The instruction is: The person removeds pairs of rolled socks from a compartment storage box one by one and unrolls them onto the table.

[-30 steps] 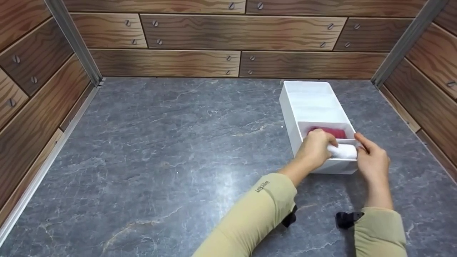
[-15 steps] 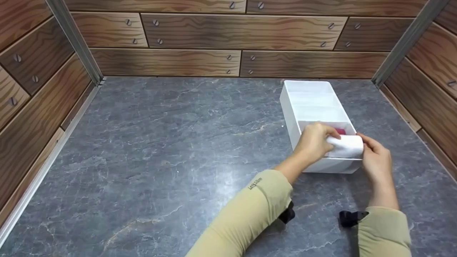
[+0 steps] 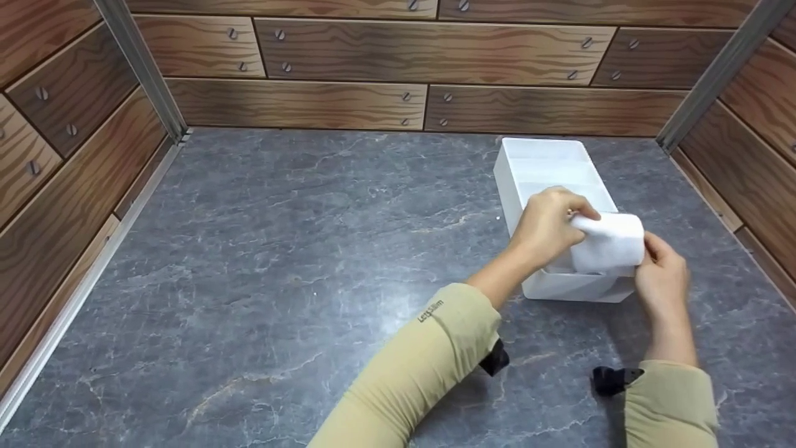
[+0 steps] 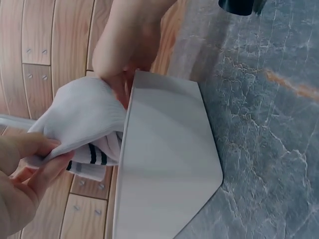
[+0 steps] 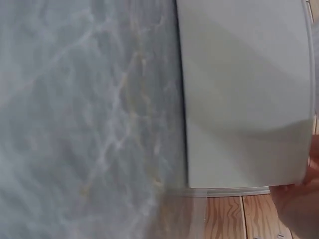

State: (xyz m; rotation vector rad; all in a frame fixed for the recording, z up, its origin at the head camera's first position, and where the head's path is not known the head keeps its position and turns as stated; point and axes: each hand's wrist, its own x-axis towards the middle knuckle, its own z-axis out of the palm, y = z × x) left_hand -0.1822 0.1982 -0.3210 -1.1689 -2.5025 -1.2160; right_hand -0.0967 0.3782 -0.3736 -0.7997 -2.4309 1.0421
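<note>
My left hand pinches the edge of a folded white sock with thumb and fingertips, up at the near end of a white divided storage box. Dark stripes show on the cuff of the sock in the left wrist view, and part of it hangs beyond the box's rim. At the box's near right corner, my right hand grips the wall, its fingertips beside the sock's right end. The right wrist view shows this hand at the corner, fingers partly hidden behind the wall.
The far compartments of the box stay in sight; the sock and left hand cover the near ones. Grey marbled table surrounds it, with wood-patterned walls at the back and sides. Black wrist cameras hang below the sleeves.
My left hand has lifted the sock up out of the near compartment, and it now looks more unfolded. The red item in the box has become hidden. My right hand has shifted slightly right.
</note>
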